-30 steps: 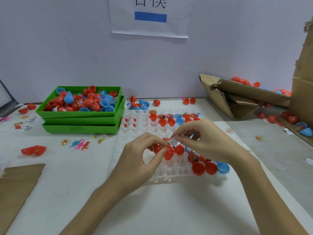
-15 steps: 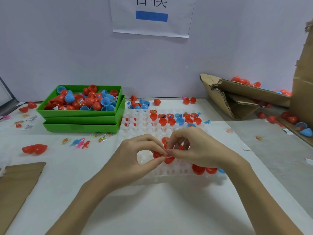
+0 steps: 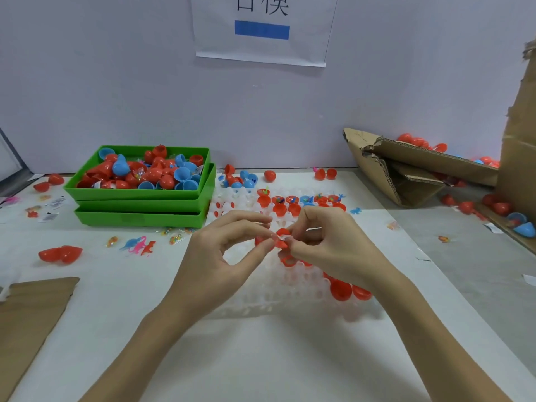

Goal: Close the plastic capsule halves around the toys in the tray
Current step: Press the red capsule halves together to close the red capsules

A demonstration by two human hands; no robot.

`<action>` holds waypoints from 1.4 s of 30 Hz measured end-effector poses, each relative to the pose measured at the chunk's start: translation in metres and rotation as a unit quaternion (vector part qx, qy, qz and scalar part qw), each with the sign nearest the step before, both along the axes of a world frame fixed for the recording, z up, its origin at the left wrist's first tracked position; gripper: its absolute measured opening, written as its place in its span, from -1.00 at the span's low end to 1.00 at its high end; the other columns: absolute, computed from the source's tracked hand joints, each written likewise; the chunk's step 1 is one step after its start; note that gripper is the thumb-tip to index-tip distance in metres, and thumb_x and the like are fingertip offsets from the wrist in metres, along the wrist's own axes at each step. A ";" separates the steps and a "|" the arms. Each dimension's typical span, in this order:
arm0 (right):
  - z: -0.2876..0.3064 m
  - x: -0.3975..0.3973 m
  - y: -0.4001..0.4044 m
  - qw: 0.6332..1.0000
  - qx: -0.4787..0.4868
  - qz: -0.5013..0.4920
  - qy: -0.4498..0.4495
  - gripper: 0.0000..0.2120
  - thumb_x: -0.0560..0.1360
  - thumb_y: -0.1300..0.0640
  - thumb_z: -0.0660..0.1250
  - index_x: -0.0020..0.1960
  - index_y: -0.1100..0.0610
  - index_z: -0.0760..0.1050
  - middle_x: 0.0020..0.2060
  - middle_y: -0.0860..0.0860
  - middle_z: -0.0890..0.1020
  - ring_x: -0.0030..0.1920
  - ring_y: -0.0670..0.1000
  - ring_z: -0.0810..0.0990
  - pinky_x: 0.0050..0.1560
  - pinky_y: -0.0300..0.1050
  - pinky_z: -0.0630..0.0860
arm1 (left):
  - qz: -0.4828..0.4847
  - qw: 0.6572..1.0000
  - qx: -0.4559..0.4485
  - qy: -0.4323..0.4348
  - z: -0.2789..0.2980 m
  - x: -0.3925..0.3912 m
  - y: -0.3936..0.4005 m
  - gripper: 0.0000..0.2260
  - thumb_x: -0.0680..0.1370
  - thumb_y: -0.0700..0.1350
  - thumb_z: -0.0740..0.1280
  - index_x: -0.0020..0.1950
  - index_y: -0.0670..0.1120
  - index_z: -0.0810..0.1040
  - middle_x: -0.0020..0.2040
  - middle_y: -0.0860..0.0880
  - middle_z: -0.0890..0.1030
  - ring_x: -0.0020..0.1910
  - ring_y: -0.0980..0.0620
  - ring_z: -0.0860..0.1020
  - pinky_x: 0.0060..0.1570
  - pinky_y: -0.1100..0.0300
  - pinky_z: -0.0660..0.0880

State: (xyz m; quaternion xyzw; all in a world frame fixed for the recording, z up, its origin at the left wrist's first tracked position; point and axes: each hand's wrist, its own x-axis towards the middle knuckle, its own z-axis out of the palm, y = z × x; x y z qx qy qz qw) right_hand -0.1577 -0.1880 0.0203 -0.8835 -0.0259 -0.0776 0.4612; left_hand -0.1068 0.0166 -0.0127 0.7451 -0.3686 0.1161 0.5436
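Pinching a red capsule (image 3: pixel 278 239) between both hands, we are working just above the middle of the white tray (image 3: pixel 290 297), and the step in hand looks to us like pressing the two halves shut. Our left hand (image 3: pixel 229 250) is gripping the capsule's left side with thumb and forefinger curled round it; our right hand (image 3: pixel 327 245) is pinching the right side the same way, the other fingers tucked under. We cannot tell whether the seam is already closed, since our fingertips are covering it.

At the tray's far edge, open halves (image 3: pixel 293 203) holding small toys are waiting in their cups. At its near right corner, two red capsules (image 3: pixel 349 290) are sitting, seemingly closed. Left of the tray, green bins (image 3: pixel 139 195) are holding loose red and blue halves.

Next, we are judging, the move calls for a firm squeeze until the halves meet evenly, then setting this capsule into a tray cup and reaching for a far-edge half.
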 end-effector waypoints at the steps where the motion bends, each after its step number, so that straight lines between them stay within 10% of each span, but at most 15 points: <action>1: 0.000 0.000 0.001 1.000 -0.026 -0.009 -0.014 -0.86 0.50 0.25 0.50 -0.13 0.17 0.54 -0.12 0.02 0.74 -0.17 -0.06 0.75 -0.04 -0.07 0.71 | 0.006 1.000 -0.013 0.019 -0.001 -0.001 -0.002 -0.91 0.54 -0.21 0.51 0.03 -0.10 0.75 0.10 0.05 0.71 0.16 -0.03 0.68 0.15 0.11 0.64; 8: -0.009 0.003 0.010 0.994 -0.081 -0.040 -0.055 -0.86 0.50 0.16 0.52 -0.13 0.07 0.56 -0.15 -0.04 0.71 -0.17 -0.10 0.71 -0.05 -0.16 0.69 | 0.068 0.990 -0.072 0.098 -0.004 -0.008 -0.011 -0.93 0.58 -0.15 0.48 0.03 -0.01 0.73 -0.05 0.11 0.75 -0.13 0.07 0.74 -0.05 0.26 0.64; 14: -0.012 0.004 0.015 0.997 -0.032 -0.021 -0.069 -0.91 0.51 0.18 0.51 0.00 0.12 0.64 -0.15 -0.07 0.73 -0.16 -0.14 0.73 -0.07 -0.15 0.70 | 0.111 0.993 0.021 -0.037 -0.006 -0.011 -0.012 -0.89 0.55 -0.12 0.52 0.06 -0.02 0.74 -0.04 0.13 0.71 -0.11 0.06 0.69 -0.16 0.19 0.65; 26: -0.012 0.003 0.016 0.998 -0.013 0.006 -0.064 -0.87 0.59 0.24 0.41 0.10 0.11 0.67 -0.06 -0.06 0.74 -0.13 -0.20 0.73 -0.03 -0.19 0.68 | 0.079 0.983 -0.064 0.156 -0.008 -0.003 -0.008 -0.80 0.54 -0.21 0.51 0.16 -0.09 0.75 0.00 0.06 0.76 -0.12 0.09 0.75 -0.08 0.18 0.69; 34: -0.013 0.004 0.017 0.996 0.035 -0.019 -0.084 -0.84 0.52 0.21 0.50 0.06 0.12 0.57 -0.11 -0.01 0.72 -0.16 -0.12 0.75 -0.05 -0.14 0.70 | 0.102 0.994 0.016 0.029 -0.009 -0.006 -0.009 -0.76 0.61 -0.26 0.42 0.21 -0.02 0.74 -0.01 0.13 0.74 -0.07 0.09 0.72 -0.06 0.10 0.70; 42: -0.012 0.006 0.018 0.993 0.088 0.004 -0.081 -0.95 0.59 0.20 0.42 0.04 0.15 0.64 -0.14 -0.04 0.74 -0.15 -0.04 0.76 -0.07 -0.11 0.70 | 0.054 0.960 -0.132 0.242 0.003 -0.003 -0.002 -0.84 0.46 -0.13 0.58 0.03 -0.06 0.79 -0.10 0.00 0.78 -0.12 0.01 0.76 -0.15 0.20 0.68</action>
